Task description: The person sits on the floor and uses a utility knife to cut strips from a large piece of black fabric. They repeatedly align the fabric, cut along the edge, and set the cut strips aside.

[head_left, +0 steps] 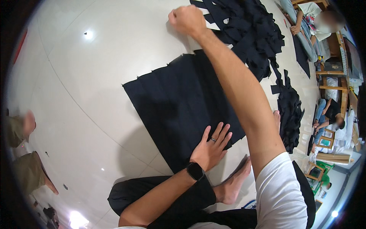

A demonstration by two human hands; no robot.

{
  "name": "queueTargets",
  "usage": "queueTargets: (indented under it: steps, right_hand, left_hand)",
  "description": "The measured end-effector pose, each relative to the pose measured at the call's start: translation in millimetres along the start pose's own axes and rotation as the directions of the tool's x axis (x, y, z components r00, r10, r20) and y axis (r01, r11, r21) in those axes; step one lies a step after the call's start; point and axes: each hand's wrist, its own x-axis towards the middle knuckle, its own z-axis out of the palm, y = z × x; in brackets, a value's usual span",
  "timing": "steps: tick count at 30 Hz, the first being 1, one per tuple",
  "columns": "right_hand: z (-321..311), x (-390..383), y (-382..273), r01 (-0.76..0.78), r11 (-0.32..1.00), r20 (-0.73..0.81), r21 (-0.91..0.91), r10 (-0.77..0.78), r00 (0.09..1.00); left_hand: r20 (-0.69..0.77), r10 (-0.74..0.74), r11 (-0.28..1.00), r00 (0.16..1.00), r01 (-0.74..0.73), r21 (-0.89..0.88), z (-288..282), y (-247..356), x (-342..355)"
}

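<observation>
Fabric, a dark folded sheet (179,103), lay flat on the pale tiled floor (87,95) at mid-frame. The left hand (211,149) pressed its near edge, fingers (217,131) spread apart. The right hand (187,19), at the upper centre, was raised in a closed fist; whether it gripped anything could not be told. A hard pull might have slid the layers askew under that light press.

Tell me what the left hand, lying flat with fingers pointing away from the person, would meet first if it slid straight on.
Only more of the black cloth sheet that the left hand already rests on. Further along that line the right forearm crosses, probably above the cloth, though depth is unclear.
</observation>
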Motion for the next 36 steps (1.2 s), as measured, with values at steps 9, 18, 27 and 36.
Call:
queueTargets:
  steps: [9, 18, 27, 36]
  right_hand:
    - [-28.7, 32.8, -14.1, -0.508, 0.720, 0.498, 0.473, 0.257, 0.828]
    - [-76.1, 39.1, 64.4, -0.636, 0.458, 0.459, 0.621, 0.445, 0.769]
    - [-245.3, 92.2, 45.3, -0.316, 0.656, 0.020, 0.686, 0.417, 0.909]
    - [-212.1, -195.7, 10.5, -0.180, 0.955, 0.273, 0.237, 0.112, 0.955]
  left_hand:
    - [-0.090, 0.008, 1.000, 0.996, -0.008, 0.004, 5.2, -9.1, 3.6]
    - [-0.153, 0.059, 0.996, 0.986, -0.068, -0.053, 1.1, 4.0, 9.7]
    - [-0.261, 0.067, 0.997, 0.963, -0.071, -0.009, 4.2, 3.3, 9.2]
    - [-0.398, -0.279, 0.926, 0.874, 0.354, 0.128, -46.3, -71.7, 12.5]
